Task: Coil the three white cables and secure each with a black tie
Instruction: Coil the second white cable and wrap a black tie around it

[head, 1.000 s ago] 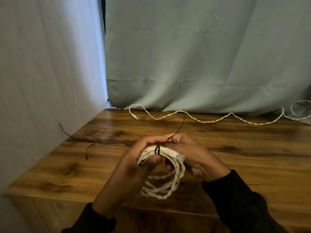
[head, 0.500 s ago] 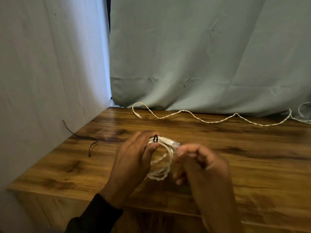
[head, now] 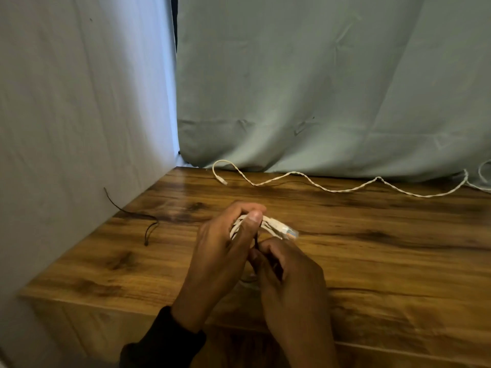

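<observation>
In the middle of the frame, your left hand [head: 223, 245] squeezes the coiled white cable [head: 268, 224], fingers closed around it above the tabletop [head: 398, 261]. Your right hand [head: 289, 277] is curled just below it, pinching a thin black tie [head: 256, 241]. Another white cable [head: 332, 189] lies along the back, and a spare black tie [head: 148, 224] sits at middle left.

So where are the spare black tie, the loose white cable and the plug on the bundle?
spare black tie [head: 151, 229]: head view, its looped end.
loose white cable [head: 332, 190]: head view, mid-length.
plug [head: 289, 232]: head view, clear tip.
</observation>
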